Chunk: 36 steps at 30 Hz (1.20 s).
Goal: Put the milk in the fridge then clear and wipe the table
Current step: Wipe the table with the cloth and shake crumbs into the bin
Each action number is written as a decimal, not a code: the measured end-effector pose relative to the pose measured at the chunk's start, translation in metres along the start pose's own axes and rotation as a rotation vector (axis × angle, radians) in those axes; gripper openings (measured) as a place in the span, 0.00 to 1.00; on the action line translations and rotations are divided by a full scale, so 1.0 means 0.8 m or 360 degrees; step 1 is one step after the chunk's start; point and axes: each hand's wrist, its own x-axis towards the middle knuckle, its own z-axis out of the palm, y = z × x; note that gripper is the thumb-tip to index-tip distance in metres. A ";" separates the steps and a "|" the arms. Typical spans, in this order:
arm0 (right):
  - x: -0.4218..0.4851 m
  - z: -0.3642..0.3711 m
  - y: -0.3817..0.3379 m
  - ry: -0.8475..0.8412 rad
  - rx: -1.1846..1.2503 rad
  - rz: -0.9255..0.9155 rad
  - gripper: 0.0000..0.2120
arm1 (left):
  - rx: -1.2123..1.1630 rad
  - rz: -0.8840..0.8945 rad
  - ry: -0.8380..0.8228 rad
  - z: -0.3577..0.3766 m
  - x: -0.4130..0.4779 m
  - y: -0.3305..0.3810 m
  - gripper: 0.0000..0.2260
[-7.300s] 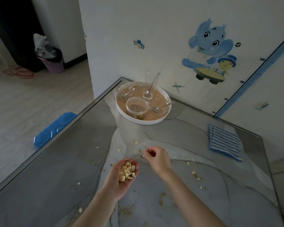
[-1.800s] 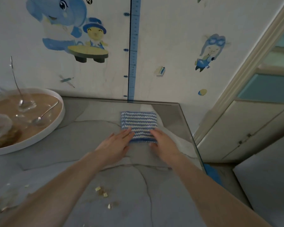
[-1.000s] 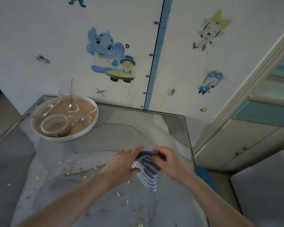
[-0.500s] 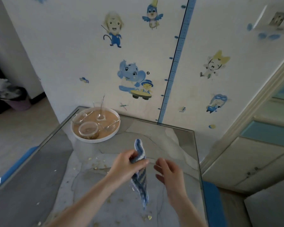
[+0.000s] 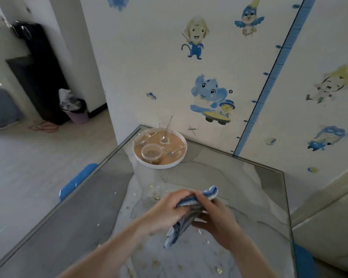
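Stands over a grey marble-patterned glass worktop, its near edge lost at the bottom of the view. Leaves a round white tray with a brown base at the far corner, the contents of its clear cups hard to make out. Bunches the blue-and-white striped knitted cloth above mid-worktop, hiding its middle under the fingers. Clamps the left hand grip and the right hand grip on it. Leaves small pale crumbs scattered and blurred. Differs from half a second ago: right hand then open beside the cloth.
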 end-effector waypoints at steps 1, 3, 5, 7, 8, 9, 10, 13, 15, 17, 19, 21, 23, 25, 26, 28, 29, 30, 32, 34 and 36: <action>0.005 0.005 -0.002 0.0041 -0.0138 -0.0037 0.16 | 0.0068 -0.0002 -0.0038 -0.014 0.000 -0.006 0.13; 0.017 0.014 -0.008 0.0087 -0.0511 -0.0172 0.23 | 0.0144 -0.0013 -0.0087 -0.043 0.001 -0.020 0.11; 0.028 0.027 -0.012 -0.0028 -0.0802 -0.0316 0.29 | 0.0160 -0.0024 -0.0123 -0.067 0.004 -0.034 0.10; 0.040 0.041 -0.017 -0.0126 -0.0952 -0.0363 0.25 | 0.0174 -0.0001 -0.0129 -0.089 0.010 -0.043 0.09; 0.051 0.052 -0.018 -0.0118 -0.1024 -0.0371 0.21 | 0.0164 0.0025 -0.0142 -0.106 0.013 -0.052 0.08; 0.057 0.057 -0.017 -0.0093 -0.1075 -0.0399 0.17 | 0.0187 0.0053 -0.0161 -0.117 0.014 -0.056 0.08; 0.066 0.065 -0.017 -0.0063 -0.1099 -0.0419 0.13 | 0.0245 0.0067 -0.0176 -0.132 0.016 -0.063 0.06; 0.082 0.091 -0.018 -0.0024 -0.1092 -0.0418 0.10 | 0.0691 0.0017 -0.0215 -0.176 0.017 -0.084 0.06; 0.087 0.105 -0.019 -0.0045 -0.1080 -0.0413 0.10 | 0.0969 -0.0074 -0.0315 -0.197 0.017 -0.096 0.08; 0.089 0.115 -0.019 -0.0034 -0.1126 -0.0395 0.09 | 0.0994 -0.0174 -0.0397 -0.211 0.015 -0.106 0.08; 0.090 0.122 -0.019 0.0017 -0.1170 -0.0377 0.08 | 0.0868 -0.0277 -0.0452 -0.222 0.012 -0.117 0.26; 0.090 0.123 -0.019 0.0057 -0.1206 -0.0346 0.08 | 0.0750 -0.0346 -0.0414 -0.226 0.010 -0.122 0.38; 0.091 0.124 -0.018 0.0082 -0.1241 -0.0322 0.09 | 0.0688 -0.0318 -0.0279 -0.224 0.012 -0.125 0.33; 0.093 0.126 -0.018 0.0088 -0.1242 -0.0310 0.08 | 0.0573 -0.0233 -0.0098 -0.224 0.015 -0.130 0.22; 0.094 0.128 -0.017 0.0091 -0.1235 -0.0310 0.08 | 0.0498 -0.0201 -0.0030 -0.225 0.016 -0.133 0.19; 0.095 0.130 -0.016 0.0103 -0.1233 -0.0308 0.08 | 0.0433 -0.0112 0.0063 -0.228 0.016 -0.136 0.16; 0.095 0.131 -0.016 0.0104 -0.1229 -0.0298 0.09 | 0.0433 -0.0070 0.0101 -0.230 0.017 -0.137 0.15; 0.095 0.131 -0.015 0.0100 -0.1222 -0.0282 0.09 | 0.0426 -0.0033 0.0127 -0.233 0.017 -0.139 0.15; 0.094 0.132 -0.013 0.0099 -0.1224 -0.0255 0.08 | 0.0408 0.0031 0.0151 -0.237 0.018 -0.141 0.15; 0.094 0.133 -0.011 0.0112 -0.1236 -0.0247 0.08 | 0.0433 0.0082 0.0178 -0.239 0.016 -0.140 0.15; 0.094 0.134 -0.009 0.0125 -0.1259 -0.0250 0.08 | 0.0475 0.0127 0.0107 -0.239 0.014 -0.136 0.17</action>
